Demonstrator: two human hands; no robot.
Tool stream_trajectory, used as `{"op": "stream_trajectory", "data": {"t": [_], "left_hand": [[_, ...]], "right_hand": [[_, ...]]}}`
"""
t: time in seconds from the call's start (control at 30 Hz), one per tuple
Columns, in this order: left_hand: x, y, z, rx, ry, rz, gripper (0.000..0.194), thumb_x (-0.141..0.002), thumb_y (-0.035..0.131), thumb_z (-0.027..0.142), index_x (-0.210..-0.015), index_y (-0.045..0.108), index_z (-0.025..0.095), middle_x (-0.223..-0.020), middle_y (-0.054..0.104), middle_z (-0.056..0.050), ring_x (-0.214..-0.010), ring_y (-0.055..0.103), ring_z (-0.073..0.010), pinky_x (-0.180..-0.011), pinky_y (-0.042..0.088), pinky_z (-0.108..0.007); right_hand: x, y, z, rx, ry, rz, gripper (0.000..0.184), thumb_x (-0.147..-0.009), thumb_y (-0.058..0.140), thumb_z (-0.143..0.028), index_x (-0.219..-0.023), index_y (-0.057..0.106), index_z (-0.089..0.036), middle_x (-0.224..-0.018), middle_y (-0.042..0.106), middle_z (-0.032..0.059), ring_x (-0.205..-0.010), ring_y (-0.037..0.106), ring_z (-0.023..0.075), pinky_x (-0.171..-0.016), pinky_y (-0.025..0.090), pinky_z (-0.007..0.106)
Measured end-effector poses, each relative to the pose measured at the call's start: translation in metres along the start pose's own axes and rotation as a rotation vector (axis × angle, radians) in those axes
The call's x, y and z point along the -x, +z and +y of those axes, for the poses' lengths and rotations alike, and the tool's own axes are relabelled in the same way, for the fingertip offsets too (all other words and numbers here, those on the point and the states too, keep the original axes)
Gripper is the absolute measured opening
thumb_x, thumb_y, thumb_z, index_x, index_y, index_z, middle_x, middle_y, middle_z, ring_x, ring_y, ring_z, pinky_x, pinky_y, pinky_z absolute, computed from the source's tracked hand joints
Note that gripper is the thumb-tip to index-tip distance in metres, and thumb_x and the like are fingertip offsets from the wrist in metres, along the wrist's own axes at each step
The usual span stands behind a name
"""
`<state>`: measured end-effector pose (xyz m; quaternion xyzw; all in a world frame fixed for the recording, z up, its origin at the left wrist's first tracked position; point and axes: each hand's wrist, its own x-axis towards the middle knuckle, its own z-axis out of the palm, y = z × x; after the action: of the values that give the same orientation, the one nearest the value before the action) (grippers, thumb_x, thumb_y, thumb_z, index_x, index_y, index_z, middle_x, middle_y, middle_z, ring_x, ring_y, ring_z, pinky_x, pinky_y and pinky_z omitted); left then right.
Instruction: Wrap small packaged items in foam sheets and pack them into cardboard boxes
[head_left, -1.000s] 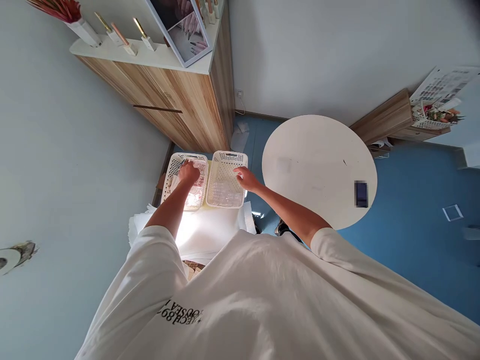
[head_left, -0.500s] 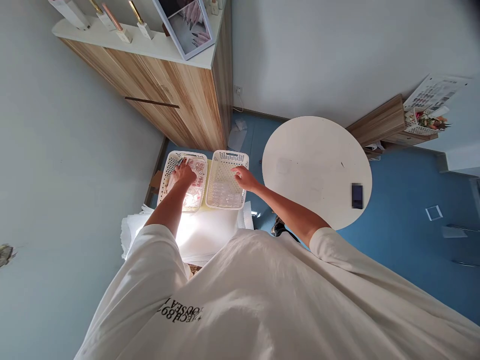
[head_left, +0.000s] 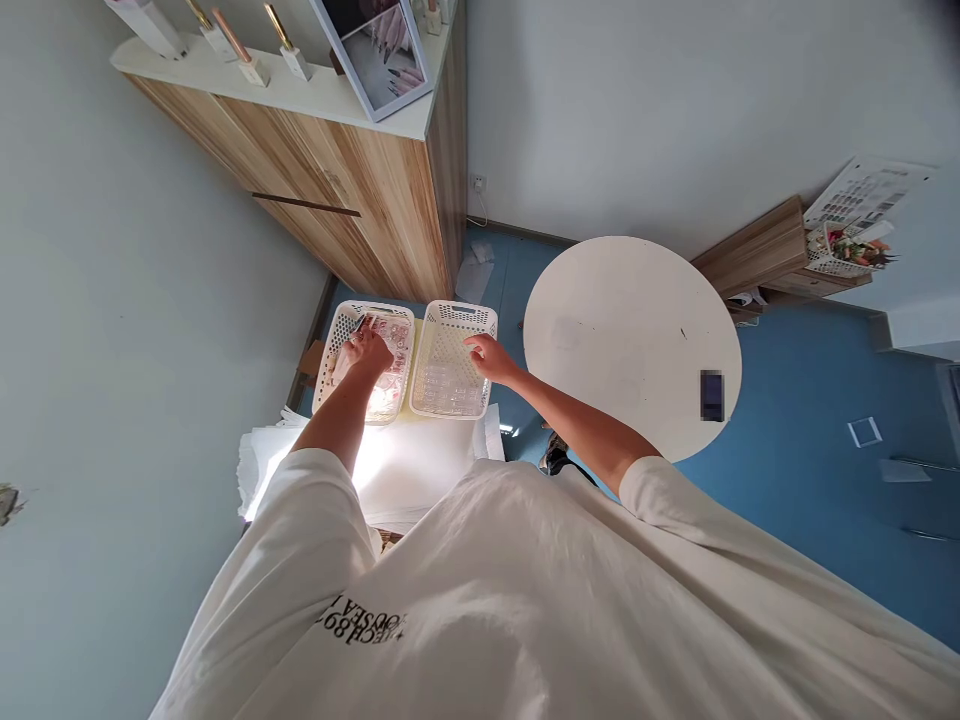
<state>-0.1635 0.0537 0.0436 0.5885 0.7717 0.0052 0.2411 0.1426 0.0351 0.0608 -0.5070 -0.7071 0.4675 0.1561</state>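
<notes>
Two white perforated baskets stand side by side on a small white table (head_left: 420,462). My left hand (head_left: 365,351) reaches into the left basket (head_left: 331,352), which holds clear packets with pinkish contents; its fingers curl down among them, and what they grip is too small to make out. My right hand (head_left: 487,357) rests at the right rim of the right basket (head_left: 459,318), which holds several clear flat packets; its fingers are bent over the edge, thumb apart.
A round white table (head_left: 630,330) with a dark phone (head_left: 711,394) stands to the right. A wooden cabinet (head_left: 360,190) with a framed picture and bottles is behind the baskets. Blue floor lies beyond; a low wooden shelf (head_left: 772,255) is at far right.
My left hand has shifted slightly left and deeper among the packets in the left basket. My right hand stays at the right basket's rim. The camera has tilted a little.
</notes>
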Motion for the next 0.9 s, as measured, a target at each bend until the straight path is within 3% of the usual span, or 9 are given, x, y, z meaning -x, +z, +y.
{"op": "stream_trajectory", "data": {"t": [0.1,0.27,0.43,0.6,0.77,0.9], "left_hand": [[0.006,-0.003,0.005,-0.076,-0.040,0.044,0.059,-0.087,0.065,0.028,-0.138,0.055,0.001,-0.151,0.054,-0.030,-0.145,0.040,-0.0448,-0.119,0.029,-0.065],[0.013,-0.015,0.003,-0.070,0.076,0.126,0.044,-0.095,0.050,0.021,-0.135,0.065,0.013,-0.146,0.060,-0.024,-0.144,0.047,-0.0418,-0.120,0.033,-0.059],[0.019,-0.019,0.003,-0.041,0.102,0.169,0.046,-0.101,0.034,0.016,-0.133,0.067,0.018,-0.134,0.067,-0.021,-0.132,0.057,-0.0375,-0.117,0.039,-0.053],[0.028,-0.022,0.016,-0.014,0.069,0.293,0.041,-0.101,0.041,0.021,-0.138,0.058,0.020,-0.135,0.066,-0.018,-0.136,0.053,-0.0382,-0.118,0.037,-0.053],[0.031,-0.030,0.045,0.066,0.133,0.372,0.041,-0.099,0.048,0.022,-0.139,0.056,0.017,-0.140,0.060,-0.020,-0.140,0.048,-0.0430,-0.118,0.036,-0.058],[0.030,-0.021,0.092,0.106,0.298,0.333,0.039,-0.102,0.044,0.021,-0.139,0.058,0.018,-0.139,0.060,-0.019,-0.140,0.049,-0.0422,-0.119,0.035,-0.058]], "right_hand": [[-0.002,0.001,0.000,0.003,0.000,0.004,0.043,-0.105,0.047,-0.020,-0.144,0.064,-0.021,-0.149,0.059,0.0140,-0.123,0.067,0.0230,-0.109,0.054,0.041],[-0.003,0.004,-0.006,0.017,-0.003,0.002,0.041,-0.104,0.047,-0.018,-0.141,0.066,-0.020,-0.147,0.060,0.0138,-0.121,0.067,0.0219,-0.110,0.053,0.040],[0.002,0.007,-0.009,0.011,-0.008,-0.017,0.041,-0.106,0.048,-0.021,-0.142,0.065,-0.023,-0.149,0.059,0.0128,-0.122,0.067,0.0221,-0.109,0.054,0.040],[0.006,0.008,-0.009,0.005,-0.015,-0.030,0.040,-0.106,0.048,-0.021,-0.142,0.066,-0.022,-0.149,0.060,0.0134,-0.122,0.068,0.0224,-0.108,0.054,0.040],[0.006,0.001,-0.014,-0.072,0.026,0.028,0.040,-0.104,0.050,-0.020,-0.140,0.067,-0.022,-0.150,0.063,0.0126,-0.126,0.067,0.0235,-0.110,0.054,0.041],[0.004,-0.020,-0.017,-0.215,0.093,0.151,0.033,-0.102,0.055,-0.022,-0.130,0.072,-0.021,-0.140,0.070,0.0116,-0.124,0.069,0.0230,-0.111,0.053,0.042]]}}
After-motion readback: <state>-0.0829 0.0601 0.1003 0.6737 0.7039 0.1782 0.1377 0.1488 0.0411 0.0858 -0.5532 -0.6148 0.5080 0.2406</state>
